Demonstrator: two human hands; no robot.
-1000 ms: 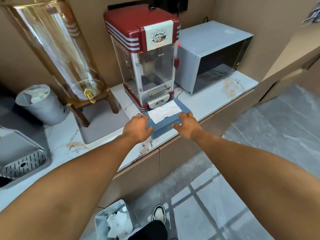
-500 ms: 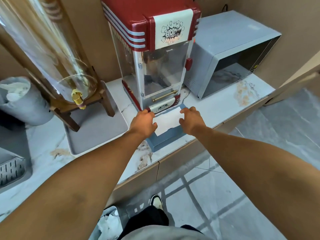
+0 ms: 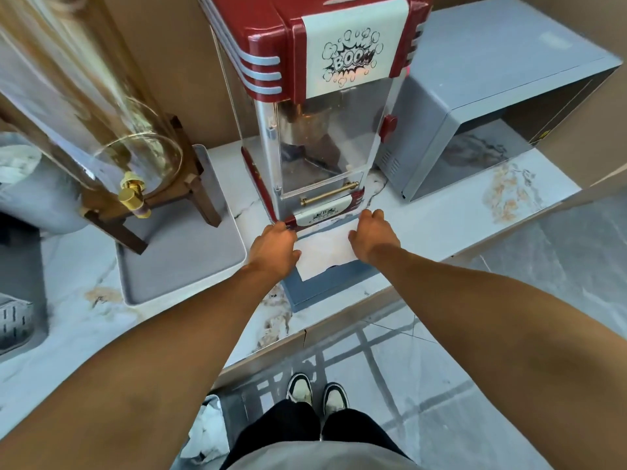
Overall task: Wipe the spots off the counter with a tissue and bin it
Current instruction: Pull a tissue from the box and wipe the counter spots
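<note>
Both hands on the tissue box (image 3: 334, 283), fingers curled at the white tissue (image 3: 322, 252) on top: left hand (image 3: 274, 247) steadies, right hand (image 3: 373, 237) likely frees a sheet; actual pinch can't be told. Counter spots (image 3: 274, 320) just behind left fingers; bin (image 3: 208, 432) on the floor below.

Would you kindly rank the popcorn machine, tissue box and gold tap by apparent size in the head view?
1. popcorn machine
2. tissue box, partly covered by both hands
3. gold tap, clearly smallest
</note>
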